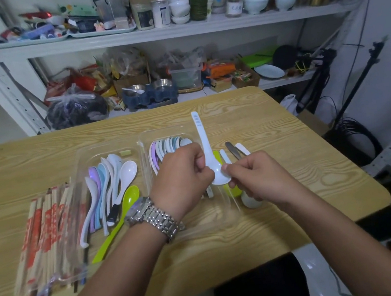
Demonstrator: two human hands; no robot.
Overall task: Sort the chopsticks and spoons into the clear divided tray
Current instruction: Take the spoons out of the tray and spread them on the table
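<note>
One white spoon (205, 146), handle upward

A clear divided tray (139, 141) is set flat on a table. Paper-sleeved chopsticks (47, 233), printed red and white, are bundled lengthwise at the far left. Beside them, pastel spoons (108, 181) in white, blue and purple are heaped in one compartment, with a lime green spoon (121, 217) laid at their near edge. In the next compartment, nested spoons (168, 145) are lined in a row. A white spoon (205, 146) is pinched by its bowl between the left hand (183, 172) and right hand (257, 176), handle pointing away.
</note>
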